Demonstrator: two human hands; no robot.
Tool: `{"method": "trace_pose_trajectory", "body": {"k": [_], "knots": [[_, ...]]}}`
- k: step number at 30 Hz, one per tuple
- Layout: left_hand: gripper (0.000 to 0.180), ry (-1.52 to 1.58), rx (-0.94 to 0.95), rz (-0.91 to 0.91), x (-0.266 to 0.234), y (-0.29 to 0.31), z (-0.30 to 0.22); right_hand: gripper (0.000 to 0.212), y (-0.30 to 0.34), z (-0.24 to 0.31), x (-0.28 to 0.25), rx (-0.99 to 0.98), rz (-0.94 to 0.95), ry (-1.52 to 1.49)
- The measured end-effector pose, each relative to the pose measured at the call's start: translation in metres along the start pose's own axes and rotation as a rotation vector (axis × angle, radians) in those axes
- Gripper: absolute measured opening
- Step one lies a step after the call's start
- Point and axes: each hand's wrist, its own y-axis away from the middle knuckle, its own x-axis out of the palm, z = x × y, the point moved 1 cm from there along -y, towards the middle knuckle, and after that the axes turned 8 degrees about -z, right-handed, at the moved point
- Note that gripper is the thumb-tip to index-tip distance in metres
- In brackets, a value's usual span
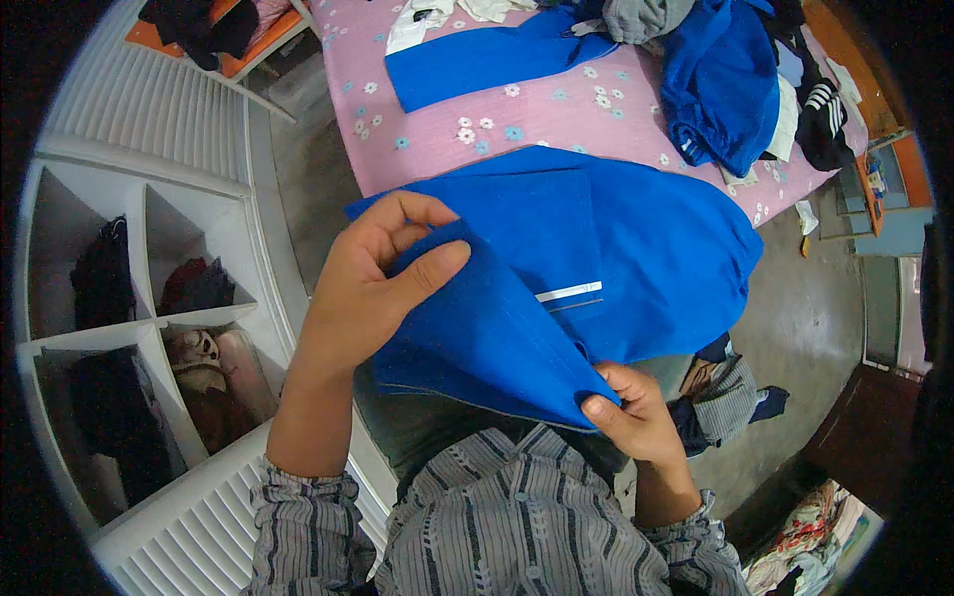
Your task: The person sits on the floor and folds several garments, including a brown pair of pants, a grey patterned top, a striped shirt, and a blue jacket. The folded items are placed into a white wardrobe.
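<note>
A bright blue garment [676,258] lies spread over the near edge of the bed and across my lap; its exact kind I cannot tell. One straight-edged panel of it is lifted between my two hands. My left hand [373,273] pinches this panel's upper corner between thumb and fingers. Lower and to the right, my right hand [631,412] grips its other end, thumb on top. A short white strip [571,292] shows on the cloth beyond the raised panel. The garment's right end is rounded and gathered. What lies under the folds is hidden.
Behind, a bed with a pink flowered sheet [437,149] holds more blue clothing [497,60], a blue bundle [720,89] and dark clothes [825,129]. White shelves [144,258] with folded clothes stand at left. Striped and dark clothes [725,397] lie on the floor at right.
</note>
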Motion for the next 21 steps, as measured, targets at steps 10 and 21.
{"method": "trace_pose_trajectory", "body": {"k": [10, 21], "knots": [[0.022, 0.056, -0.048, -0.004, -0.008, 0.012, -0.005, 0.027, 0.011, 0.007, 0.005, -0.001, -0.107, -0.081], [0.019, 0.099, -0.046, 0.007, -0.008, 0.016, -0.003, 0.025, 0.015, 0.009, 0.005, -0.002, -0.103, -0.135]]}}
